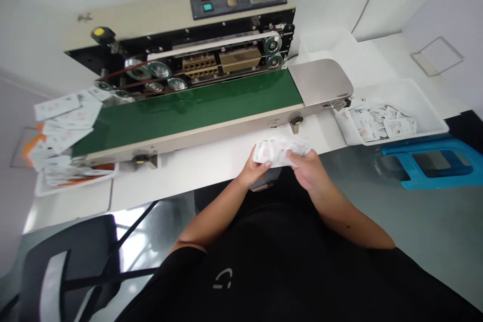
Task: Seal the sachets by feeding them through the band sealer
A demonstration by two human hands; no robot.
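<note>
Between my two hands is a small bunch of white printed packets, held just in front of the table's front edge. My left hand grips its left end with the thumb on top. The right hand closes on its right end, thumb across the upper face. The packets are slightly blurred, so their print cannot be read. Behind them runs a band sealing machine with a green conveyor belt and a metal end plate.
A white bin with several packets stands at right, a blue plastic stool beside it. More packets pile up at the belt's left end, over a white tray. A dark chair is at lower left.
</note>
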